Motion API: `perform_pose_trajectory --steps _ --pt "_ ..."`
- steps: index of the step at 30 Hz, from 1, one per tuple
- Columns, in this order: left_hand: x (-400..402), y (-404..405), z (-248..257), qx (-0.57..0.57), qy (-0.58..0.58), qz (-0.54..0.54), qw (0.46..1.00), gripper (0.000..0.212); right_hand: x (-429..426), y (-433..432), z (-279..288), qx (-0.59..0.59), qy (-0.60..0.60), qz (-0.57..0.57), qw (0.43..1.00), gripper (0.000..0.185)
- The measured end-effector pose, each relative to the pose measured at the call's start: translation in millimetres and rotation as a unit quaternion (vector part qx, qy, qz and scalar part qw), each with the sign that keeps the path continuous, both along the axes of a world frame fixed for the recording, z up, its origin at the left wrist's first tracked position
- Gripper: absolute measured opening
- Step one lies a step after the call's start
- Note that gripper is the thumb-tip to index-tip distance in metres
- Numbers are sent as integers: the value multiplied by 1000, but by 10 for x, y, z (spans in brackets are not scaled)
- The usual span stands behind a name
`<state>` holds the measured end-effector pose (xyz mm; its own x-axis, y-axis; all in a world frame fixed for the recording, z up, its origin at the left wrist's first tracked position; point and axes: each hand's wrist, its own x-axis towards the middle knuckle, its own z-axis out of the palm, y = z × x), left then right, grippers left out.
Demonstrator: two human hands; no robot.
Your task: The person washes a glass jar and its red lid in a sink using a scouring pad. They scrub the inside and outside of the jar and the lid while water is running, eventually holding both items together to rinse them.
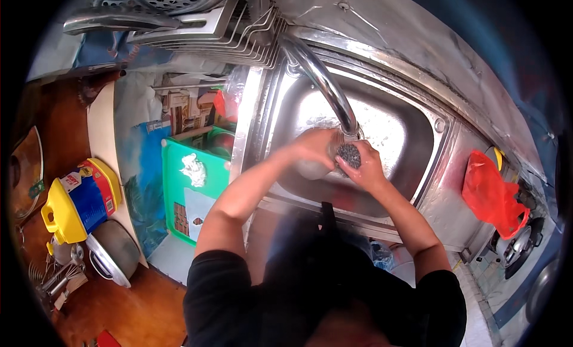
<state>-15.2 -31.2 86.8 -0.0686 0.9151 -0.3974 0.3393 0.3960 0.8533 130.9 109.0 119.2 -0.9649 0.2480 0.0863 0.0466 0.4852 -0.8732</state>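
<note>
Over the basin of a stainless steel sink (286, 185), my left hand (313, 145) holds a rounded, partly see-through vessel (315, 169); motion blur hides its exact kind. My right hand (368, 167) grips a dark grey scouring pad (348, 155) beside the vessel's right side. A curved chrome faucet (324, 80) reaches down from the upper left, and its tip ends just above both hands. Whether water is running cannot be told.
A wire dish rack (264, 38) stands at the upper left of the sink. To the left are a green plastic stand (215, 168), a yellow jug (67, 212) and a metal pot (118, 248). A red plastic bag (488, 190) lies on the right, near a stove.
</note>
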Motion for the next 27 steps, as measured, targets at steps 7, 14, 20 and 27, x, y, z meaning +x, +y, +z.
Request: perform_pose_trajectory --steps 7,14,20,27 --pt "212 97 -13 -109 402 72 906 69 -559 29 -927 -254 -220 -174 926 51" --pt "-217 -78 293 -66 195 88 975 53 -117 123 -282 89 24 101 991 49" --pt "223 303 314 -152 384 55 909 61 -479 151 -517 -273 -162 -218 923 37" --pt "-300 13 -98 -18 125 -80 989 92 -117 130 -166 -162 -158 -59 972 40"
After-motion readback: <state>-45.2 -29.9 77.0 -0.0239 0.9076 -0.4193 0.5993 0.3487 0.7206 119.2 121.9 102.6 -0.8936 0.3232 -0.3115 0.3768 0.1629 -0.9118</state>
